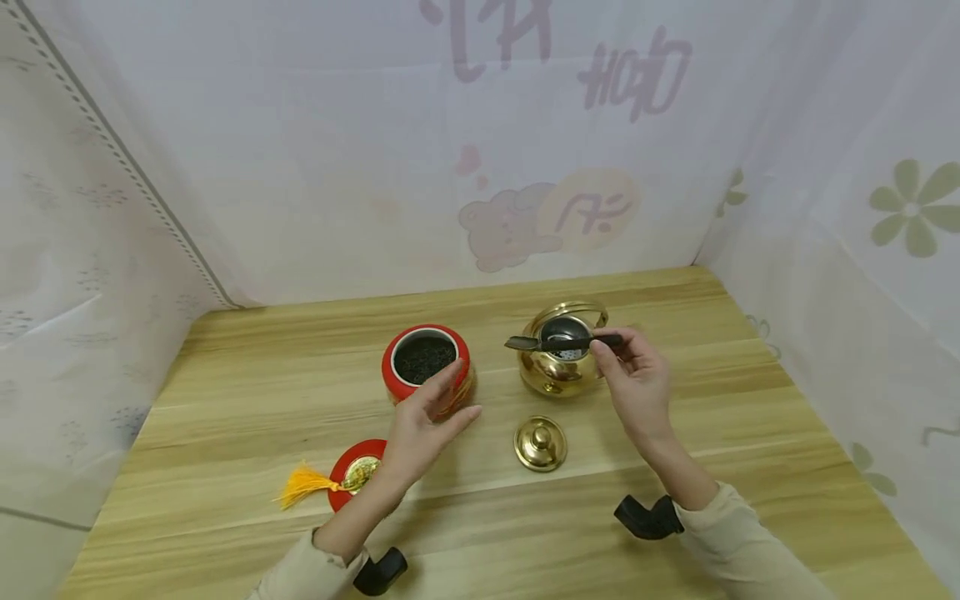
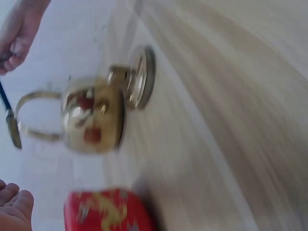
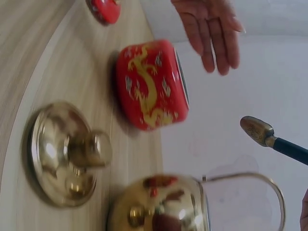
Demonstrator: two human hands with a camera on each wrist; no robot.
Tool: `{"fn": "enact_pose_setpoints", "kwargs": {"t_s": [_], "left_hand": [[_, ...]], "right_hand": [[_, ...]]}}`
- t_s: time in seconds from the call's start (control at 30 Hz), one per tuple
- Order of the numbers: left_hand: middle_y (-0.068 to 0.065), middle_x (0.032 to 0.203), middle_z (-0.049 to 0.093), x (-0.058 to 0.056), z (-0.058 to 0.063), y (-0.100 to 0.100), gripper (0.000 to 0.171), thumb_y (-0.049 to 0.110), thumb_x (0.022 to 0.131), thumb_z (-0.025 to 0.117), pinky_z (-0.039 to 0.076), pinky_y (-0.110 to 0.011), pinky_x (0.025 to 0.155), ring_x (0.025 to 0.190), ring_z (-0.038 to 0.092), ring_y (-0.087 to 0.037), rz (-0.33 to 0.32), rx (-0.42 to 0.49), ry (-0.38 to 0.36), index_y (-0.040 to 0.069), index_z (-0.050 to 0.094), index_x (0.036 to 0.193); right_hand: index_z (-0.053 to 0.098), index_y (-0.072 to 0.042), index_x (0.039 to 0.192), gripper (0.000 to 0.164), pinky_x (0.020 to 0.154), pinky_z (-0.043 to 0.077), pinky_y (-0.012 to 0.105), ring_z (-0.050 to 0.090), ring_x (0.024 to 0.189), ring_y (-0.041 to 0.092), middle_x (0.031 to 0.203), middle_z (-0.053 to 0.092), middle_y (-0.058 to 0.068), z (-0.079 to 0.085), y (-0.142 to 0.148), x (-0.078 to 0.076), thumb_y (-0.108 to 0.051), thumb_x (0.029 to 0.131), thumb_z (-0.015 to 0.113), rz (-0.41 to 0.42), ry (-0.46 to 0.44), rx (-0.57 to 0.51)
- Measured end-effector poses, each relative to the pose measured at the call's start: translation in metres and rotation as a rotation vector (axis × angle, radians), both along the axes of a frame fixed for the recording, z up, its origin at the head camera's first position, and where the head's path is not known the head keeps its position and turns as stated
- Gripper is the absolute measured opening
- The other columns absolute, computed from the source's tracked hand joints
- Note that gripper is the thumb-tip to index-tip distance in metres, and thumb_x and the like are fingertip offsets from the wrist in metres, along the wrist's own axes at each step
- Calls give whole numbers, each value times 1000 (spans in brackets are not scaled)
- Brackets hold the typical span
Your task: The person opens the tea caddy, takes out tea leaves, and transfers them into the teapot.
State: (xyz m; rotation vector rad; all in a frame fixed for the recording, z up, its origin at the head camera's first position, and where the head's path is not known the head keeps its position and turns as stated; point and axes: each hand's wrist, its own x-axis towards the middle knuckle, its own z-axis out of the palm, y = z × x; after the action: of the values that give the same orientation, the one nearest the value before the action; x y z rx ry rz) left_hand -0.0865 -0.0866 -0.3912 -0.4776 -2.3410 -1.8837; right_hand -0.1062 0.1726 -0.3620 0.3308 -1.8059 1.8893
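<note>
My right hand (image 1: 639, 382) pinches the dark handle of a small tea scoop (image 1: 551, 343), held level above the brass teapot (image 1: 555, 379). The scoop's bronze-coloured blade (image 3: 256, 130) points left, past the pot's rim. The pot is uncovered, with its handle raised and a perforated metal strainer (image 1: 564, 353) inside. Beside the red tea jar (image 3: 151, 86), my left hand (image 1: 420, 433) hovers with fingers extended and holds nothing. The jar has a gold dragon on its side and dark dried tea leaves (image 1: 422, 358) within. Whether the scoop carries leaves, I cannot tell.
The brass teapot lid (image 1: 540, 443) lies knob-up in front of the pot. A red jar lid (image 1: 347, 458) with a yellow tassel (image 1: 304, 484) rests front left, partly behind my left wrist. Printed cloth (image 1: 337, 183) walls in the wooden table (image 1: 247, 392).
</note>
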Motion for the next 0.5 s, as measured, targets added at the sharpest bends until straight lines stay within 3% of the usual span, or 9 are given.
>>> {"fn": "enact_pose_setpoints", "kwargs": {"t_s": [0.13, 0.27, 0.4, 0.5], "left_hand": [[-11, 139, 50, 1, 6, -24, 60, 3, 79, 73, 40, -27, 101, 129, 45, -23, 66, -8, 39, -1, 49, 135], [-12, 140, 48, -6, 5, -48, 61, 5, 80, 73, 38, -22, 102, 131, 42, -22, 156, -48, 52, 0, 48, 136], [-12, 143, 44, -16, 2, -67, 64, 9, 82, 73, 36, -21, 104, 135, 38, -22, 221, -128, 29, 1, 44, 139], [-12, 147, 39, -22, 0, -77, 69, 14, 82, 73, 35, -27, 106, 137, 34, -24, 221, -181, -32, 2, 40, 141]], "right_hand": [[60, 14, 99, 16, 52, 46, 16, 52, 58, 11, 81, 62, 0, -2, -11, -2, 4, 87, 62, 29, -9, 37], [60, 13, 100, 16, 52, 48, 15, 53, 59, 7, 80, 62, 2, -3, -23, -5, 5, 87, 61, 67, -11, 49], [62, 11, 101, 16, 52, 49, 17, 54, 60, 9, 80, 60, 3, -5, -35, -9, 3, 88, 61, 98, -33, 64], [63, 7, 102, 15, 51, 47, 17, 54, 60, 12, 80, 60, 0, -6, -44, -12, 1, 88, 62, 96, -64, 93]]}}
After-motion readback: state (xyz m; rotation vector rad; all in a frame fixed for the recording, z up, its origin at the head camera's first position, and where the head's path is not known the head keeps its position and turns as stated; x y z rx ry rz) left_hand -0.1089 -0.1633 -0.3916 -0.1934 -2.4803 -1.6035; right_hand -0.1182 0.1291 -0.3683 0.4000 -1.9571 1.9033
